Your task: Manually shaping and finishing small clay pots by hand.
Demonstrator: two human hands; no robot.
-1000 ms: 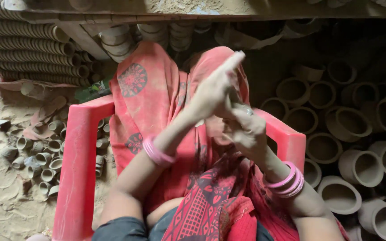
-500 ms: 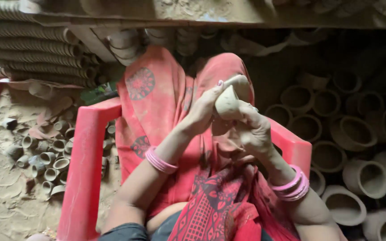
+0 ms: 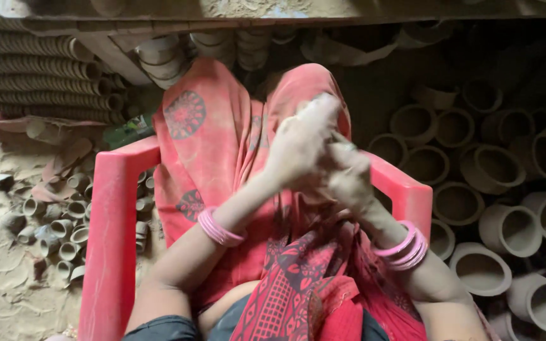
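Sandy, dusty floor point(image 3: 1, 278) all around you here, with a low shelf edge point(image 3: 285, 12) running across the top and stacks of nested clay cups point(image 3: 39, 69) lying on their sides up at the left. You're sitting in a pink plastic chair point(image 3: 112, 252), and a pink-orange patterned cloth point(image 3: 210, 145) drapes over your lap and runs forward between the chair arms.

Your left hand point(image 3: 301, 142) and right hand point(image 3: 349, 177) are pressed together right in the middle, both coated in pale clay. The fingers of both are curled in and closed against each other; it's blurry, so you can't tell from this view whether a lump of clay sits between the palms or not. Pink bangles point(image 3: 219, 228) sit on your left wrist and more on the right point(image 3: 406, 249).

Off to the right there's a whole crowd of bigger clay pots point(image 3: 500, 227), packed close together, mouths facing up at you, insides looking bare. On the left, just beside the chair arm, a scatter of small clay cups point(image 3: 64, 221) lies in the sand, some upright, some tipped. A bit of green stuff point(image 3: 131, 129) pokes out just behind the chair's left arm.
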